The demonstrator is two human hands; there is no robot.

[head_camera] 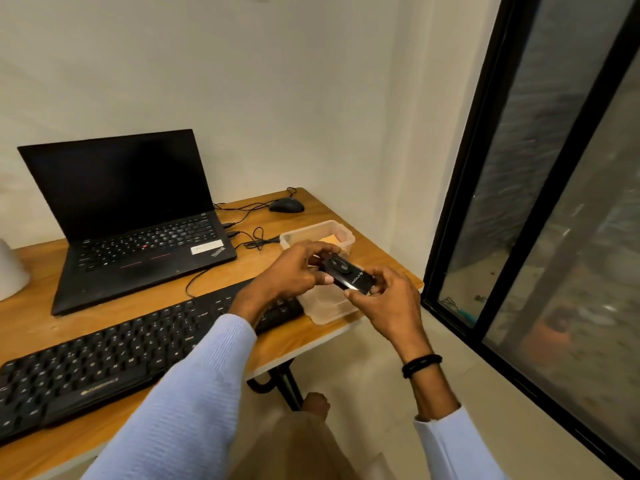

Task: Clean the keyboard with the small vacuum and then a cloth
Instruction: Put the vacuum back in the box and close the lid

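Observation:
Both hands hold a small black vacuum [346,273] above a clear plastic box [325,306] at the table's right edge. My left hand [298,268] grips its far end, and my right hand [384,299] pinches its near end. A long black keyboard [114,355] lies diagonally across the wooden table, partly under my left forearm. A second clear box [317,233] behind the hands holds something orange, perhaps a cloth [329,239].
An open black laptop [138,216] with a dark screen stands at the back left. A black mouse [286,204] and loose cables lie behind the boxes. A white object [10,271] sits at the far left. A dark-framed glass door [519,202] is on the right.

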